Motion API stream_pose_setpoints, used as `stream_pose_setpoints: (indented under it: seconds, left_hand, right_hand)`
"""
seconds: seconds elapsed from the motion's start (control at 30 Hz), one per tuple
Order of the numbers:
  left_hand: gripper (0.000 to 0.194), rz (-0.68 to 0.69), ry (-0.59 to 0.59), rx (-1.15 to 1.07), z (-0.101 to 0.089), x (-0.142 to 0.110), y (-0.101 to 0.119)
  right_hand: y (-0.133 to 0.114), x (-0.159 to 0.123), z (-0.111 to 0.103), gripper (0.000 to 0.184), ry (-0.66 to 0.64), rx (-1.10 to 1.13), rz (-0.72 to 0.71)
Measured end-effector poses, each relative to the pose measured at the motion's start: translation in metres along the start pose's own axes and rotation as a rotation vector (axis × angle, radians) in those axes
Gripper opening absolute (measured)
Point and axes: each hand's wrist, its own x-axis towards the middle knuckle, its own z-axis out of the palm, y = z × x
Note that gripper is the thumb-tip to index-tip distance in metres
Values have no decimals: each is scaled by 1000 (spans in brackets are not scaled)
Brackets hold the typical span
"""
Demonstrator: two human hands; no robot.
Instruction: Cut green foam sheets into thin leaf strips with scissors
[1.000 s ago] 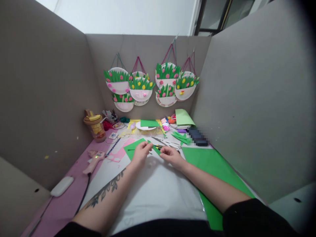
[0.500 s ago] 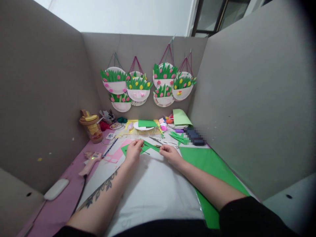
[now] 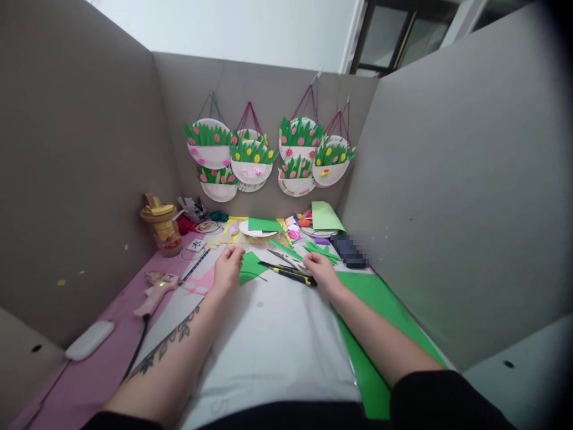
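My right hand (image 3: 323, 272) is closed in a pinch at one end of a narrow green paper strip (image 3: 286, 248), which points up and to the left from the fingertips. My left hand (image 3: 228, 267) is closed too, fingertips together; whatever they hold, if anything, cannot be made out. Beside the left hand lies a green paper piece (image 3: 253, 267), with pink paper (image 3: 201, 280) on its other side. Scissors (image 3: 281, 258) and a black-and-yellow craft knife (image 3: 290, 274) lie between the hands, close to the right one. Cut green strips (image 3: 320, 251) lie beyond the right hand.
Paper plates with green paper grass (image 3: 251, 164) hang on the back partition. A lidded cup (image 3: 162, 230) and a pink glue gun (image 3: 159, 294) stand or lie at left. At right are a phone (image 3: 349, 251) and a large green sheet (image 3: 380, 322). A white plate (image 3: 245, 229) sits behind.
My hands have moved apart. The green strip that stretched between them has left the left hand and stays at the right hand. The craft knife shows more fully.
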Motion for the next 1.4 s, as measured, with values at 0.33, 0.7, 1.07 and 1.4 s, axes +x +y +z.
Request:
stream_pose_setpoints:
  seconds: [0.33, 0.7, 1.07, 1.4]
  left_hand:
    - [34, 22, 23, 65, -6, 7, 9]
    - [1, 305, -495, 1199, -43, 1, 1]
    - [14, 365, -550, 1334, -45, -7, 3]
    - [27, 410, -619, 1577, -37, -11, 0]
  right_hand:
    - [41, 40, -59, 23, 246, -730, 257]
    - [-30, -43, 47, 26, -322, -659, -483]
    - [-49, 27, 85, 25, -218, -930, -417]
    - [-18, -2, 36, 24, -428, -894, -480]
